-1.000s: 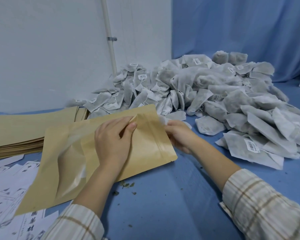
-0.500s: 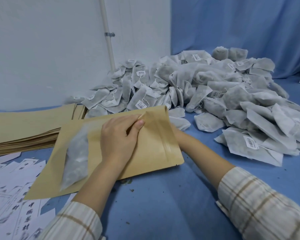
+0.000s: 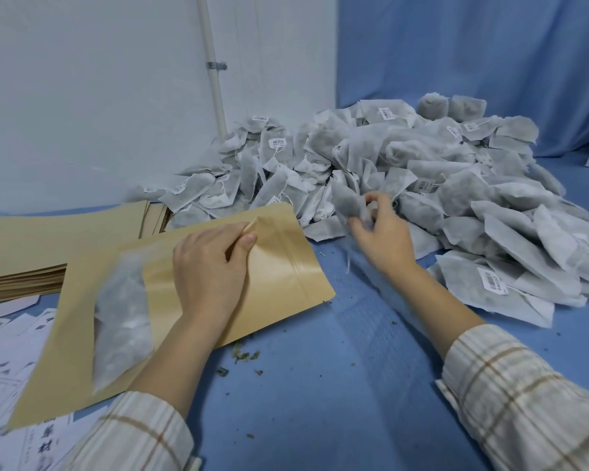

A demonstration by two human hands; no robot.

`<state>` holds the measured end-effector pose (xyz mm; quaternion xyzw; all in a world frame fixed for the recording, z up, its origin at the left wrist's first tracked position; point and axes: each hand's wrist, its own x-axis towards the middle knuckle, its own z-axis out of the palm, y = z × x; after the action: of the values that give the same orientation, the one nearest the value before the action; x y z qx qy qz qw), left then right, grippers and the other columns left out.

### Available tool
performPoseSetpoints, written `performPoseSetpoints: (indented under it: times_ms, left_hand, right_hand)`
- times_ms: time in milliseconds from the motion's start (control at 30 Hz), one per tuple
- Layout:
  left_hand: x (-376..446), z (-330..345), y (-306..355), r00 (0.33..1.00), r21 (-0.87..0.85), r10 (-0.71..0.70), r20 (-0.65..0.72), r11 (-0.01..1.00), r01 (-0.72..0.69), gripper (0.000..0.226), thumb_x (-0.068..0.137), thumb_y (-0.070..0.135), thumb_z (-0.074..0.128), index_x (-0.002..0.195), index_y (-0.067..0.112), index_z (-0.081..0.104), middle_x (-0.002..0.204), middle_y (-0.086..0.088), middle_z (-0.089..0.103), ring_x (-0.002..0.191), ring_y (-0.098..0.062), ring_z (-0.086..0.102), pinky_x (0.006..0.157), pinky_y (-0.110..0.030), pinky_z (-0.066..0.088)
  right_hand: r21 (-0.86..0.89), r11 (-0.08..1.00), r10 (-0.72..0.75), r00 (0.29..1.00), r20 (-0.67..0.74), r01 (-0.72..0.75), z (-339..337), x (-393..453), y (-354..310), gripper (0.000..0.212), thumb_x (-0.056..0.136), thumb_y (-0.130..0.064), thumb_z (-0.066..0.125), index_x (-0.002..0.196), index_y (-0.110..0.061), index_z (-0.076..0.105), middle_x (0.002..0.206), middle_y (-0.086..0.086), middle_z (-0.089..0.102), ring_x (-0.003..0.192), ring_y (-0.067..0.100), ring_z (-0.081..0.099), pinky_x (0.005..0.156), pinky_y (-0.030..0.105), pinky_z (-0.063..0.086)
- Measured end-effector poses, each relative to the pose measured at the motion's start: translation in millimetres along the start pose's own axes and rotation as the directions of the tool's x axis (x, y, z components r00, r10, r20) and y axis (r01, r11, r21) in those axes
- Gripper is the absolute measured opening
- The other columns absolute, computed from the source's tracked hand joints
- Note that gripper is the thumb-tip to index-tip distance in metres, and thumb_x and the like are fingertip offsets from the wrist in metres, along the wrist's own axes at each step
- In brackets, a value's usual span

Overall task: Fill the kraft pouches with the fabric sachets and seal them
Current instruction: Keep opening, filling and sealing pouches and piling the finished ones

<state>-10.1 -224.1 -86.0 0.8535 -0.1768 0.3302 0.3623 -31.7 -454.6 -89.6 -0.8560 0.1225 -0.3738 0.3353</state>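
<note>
A kraft pouch (image 3: 279, 273) lies flat on the blue cloth, mouth toward the right. Through its clear window a fabric sachet (image 3: 123, 321) shows inside. My left hand (image 3: 211, 270) pinches the upper lip of the pouch mouth between thumb and fingers and lifts it slightly. To the right, my right hand (image 3: 381, 236) grips a grey fabric sachet (image 3: 346, 203) at the near edge of the big sachet pile (image 3: 456, 198). The two hands are apart.
A stack of flat empty kraft pouches (image 3: 48, 246) sits at the left. Printed white paper sheets (image 3: 7, 362) lie at the lower left. Dried herb crumbs (image 3: 242, 355) dot the blue cloth (image 3: 320, 402). A white wall with a pipe (image 3: 211, 66) rises behind.
My right hand came out from behind the pouch mouth, moved right to the pile and took hold of a sachet. My left hand kept its pinch on the pouch lip.
</note>
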Motion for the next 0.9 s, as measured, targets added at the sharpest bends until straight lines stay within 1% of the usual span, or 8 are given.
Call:
performPoseSetpoints:
  times_ms: [133,233,300,533,633,733,800,900]
  left_hand:
    - [0,-2,2,1.000,-0.034,0.005,-0.007,0.999,-0.005,0.020,0.091,0.029,0.059,0.101,0.018,0.074,0.094,0.000,0.072,0.093,-0.027,0.059,0.091,-0.040,0.038]
    - [-7,1,13,0.997,-0.106,0.074,-0.018,0.992,-0.076,0.019,0.089,0.030,0.062,0.101,0.021,0.074,0.100,0.003,0.072,0.096,-0.025,0.060,0.092,-0.034,0.035]
    - [-16,6,25,0.979,-0.137,0.203,0.008,0.970,-0.200,0.025,0.087,0.037,0.059,0.100,0.022,0.074,0.101,0.008,0.071,0.097,-0.019,0.060,0.090,-0.026,0.031]
    - [-14,10,26,0.971,-0.167,0.233,0.062,0.961,-0.220,0.023,0.087,0.033,0.059,0.102,0.025,0.074,0.100,0.010,0.071,0.097,-0.014,0.059,0.087,-0.021,0.029]
    - [-11,10,21,0.979,-0.116,0.180,0.093,0.979,-0.169,0.021,0.089,0.029,0.060,0.104,0.023,0.073,0.100,0.006,0.072,0.098,-0.022,0.061,0.089,-0.028,0.032]
    - [-11,9,17,0.986,-0.111,0.139,0.089,0.985,-0.129,0.021,0.089,0.028,0.060,0.104,0.021,0.074,0.100,0.004,0.072,0.098,-0.024,0.061,0.091,-0.038,0.038]
    - [-10,9,17,0.988,-0.108,0.124,0.090,0.988,-0.114,0.023,0.089,0.030,0.058,0.104,0.022,0.074,0.100,0.004,0.072,0.098,-0.023,0.061,0.091,-0.036,0.037]
    - [-10,10,17,0.988,-0.103,0.122,0.092,0.988,-0.113,0.019,0.090,0.026,0.062,0.105,0.023,0.073,0.101,0.004,0.071,0.100,-0.022,0.060,0.091,-0.033,0.034]
  right_hand:
    - [0.480,0.814,0.092,0.888,0.450,-0.328,-8,-2,-19,0.009,0.083,-0.022,0.065,0.080,-0.018,0.058,0.059,-0.002,0.058,0.052,0.009,0.053,0.050,0.022,0.038]
    - [0.417,0.798,0.052,0.739,0.672,-0.435,7,-11,-37,0.014,0.090,-0.009,0.056,0.099,0.000,0.062,0.083,0.028,0.060,0.071,0.018,0.054,0.061,0.032,0.046]
    - [0.392,0.776,0.103,0.712,0.695,-0.495,16,-18,-44,0.024,0.097,-0.007,0.044,0.118,-0.001,0.054,0.096,0.018,0.059,0.084,0.020,0.053,0.073,0.034,0.048]
    - [0.234,0.769,0.100,0.473,0.875,-0.595,7,-26,-46,0.028,0.096,-0.004,0.043,0.073,-0.016,0.053,0.056,-0.007,0.061,0.046,0.000,0.057,0.048,0.014,0.047]
    - [0.193,0.944,0.059,0.713,0.699,-0.267,3,-17,-42,0.016,0.090,-0.011,0.053,0.079,-0.020,0.060,0.072,-0.007,0.061,0.062,0.006,0.058,0.053,0.015,0.044]
    - [-0.229,0.973,0.071,0.960,0.269,-0.008,0,-1,-21,0.020,0.085,-0.017,0.046,0.083,-0.013,0.065,0.076,0.003,0.063,0.071,0.019,0.054,0.053,0.024,0.037]
    - [-0.663,0.747,0.079,0.984,0.162,0.049,-3,3,-5,0.025,0.088,-0.025,0.045,0.106,-0.013,0.057,0.105,0.013,0.059,0.095,0.029,0.050,0.070,0.030,0.037]
    - [-0.867,0.498,0.341,0.926,0.164,-0.029,-1,3,12,0.047,0.087,-0.032,0.047,0.129,-0.014,0.036,0.133,0.025,0.034,0.119,0.042,0.037,0.096,0.045,0.036]
